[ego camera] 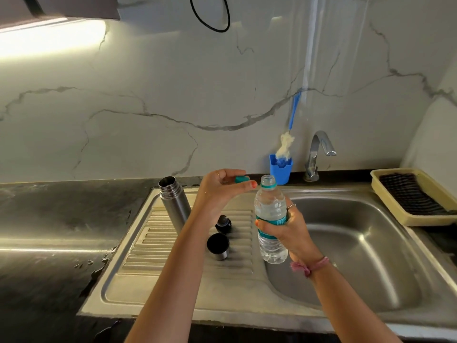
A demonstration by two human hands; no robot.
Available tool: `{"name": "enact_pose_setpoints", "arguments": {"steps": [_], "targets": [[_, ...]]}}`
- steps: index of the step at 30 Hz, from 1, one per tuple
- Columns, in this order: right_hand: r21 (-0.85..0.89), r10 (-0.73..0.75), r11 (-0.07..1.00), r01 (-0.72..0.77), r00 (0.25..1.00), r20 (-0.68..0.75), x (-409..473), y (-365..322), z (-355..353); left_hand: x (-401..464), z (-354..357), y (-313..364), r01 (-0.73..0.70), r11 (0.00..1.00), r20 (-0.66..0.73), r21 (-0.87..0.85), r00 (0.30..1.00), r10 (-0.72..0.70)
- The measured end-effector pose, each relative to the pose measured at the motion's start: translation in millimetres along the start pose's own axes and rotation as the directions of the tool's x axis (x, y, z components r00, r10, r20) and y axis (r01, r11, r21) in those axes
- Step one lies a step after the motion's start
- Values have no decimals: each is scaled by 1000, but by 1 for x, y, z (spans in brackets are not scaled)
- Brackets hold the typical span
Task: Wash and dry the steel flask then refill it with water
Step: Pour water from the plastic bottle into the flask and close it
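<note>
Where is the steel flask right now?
The steel flask stands open on the sink's ribbed drainboard, left of the person's left hand, with its two black lids just to its right.

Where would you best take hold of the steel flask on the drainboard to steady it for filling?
Grip the steel flask around its plain mid-body, coming from its left side: it stands upright and open, and the left hand with the teal cap crosses its right.

The scene is lit brightly from a strip light under the grey wall cabinet, far up and to the left of the left hand; the white veined marble wall is washed out beneath it. Glare is thrown along the dark stone counter (a long streak). Straight edges are bowed toward the frame borders, and slight softness is seen throughout.
</note>
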State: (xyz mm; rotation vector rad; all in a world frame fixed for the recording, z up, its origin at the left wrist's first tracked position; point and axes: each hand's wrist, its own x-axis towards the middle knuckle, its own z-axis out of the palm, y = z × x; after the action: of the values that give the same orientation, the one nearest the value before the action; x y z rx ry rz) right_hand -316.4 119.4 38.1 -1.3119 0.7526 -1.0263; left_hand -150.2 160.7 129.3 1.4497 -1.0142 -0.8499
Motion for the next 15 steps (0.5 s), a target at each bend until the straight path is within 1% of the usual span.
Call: {"name": "enact_pose_setpoints", "arguments": {"steps": [2, 6, 9, 13, 15], "targets": [[-4, 4, 1000, -4, 1000, 0, -1, 1, -1, -3, -4, -11, 9, 998, -19, 57, 1000, -8], [-7, 12, 1000, -12, 1000, -8, -4, 6, -3, -16, -13, -35, 33, 974, -44, 223, 999, -24], [3, 26, 1000, -26, 999, -19, -8, 14, -6, -28, -19, -54, 24, 918, -2, 395, 1000, -26], [-15, 32, 999, -32, 999, -43, -9, 22, -10, -44, -23, -99, 61, 860, 35, 507, 995, -91], [-12, 33, 999, -34, 998, -50, -9, 24, -10, -55, -24, -126, 62, 809, 51, 584, 992, -113]]}}
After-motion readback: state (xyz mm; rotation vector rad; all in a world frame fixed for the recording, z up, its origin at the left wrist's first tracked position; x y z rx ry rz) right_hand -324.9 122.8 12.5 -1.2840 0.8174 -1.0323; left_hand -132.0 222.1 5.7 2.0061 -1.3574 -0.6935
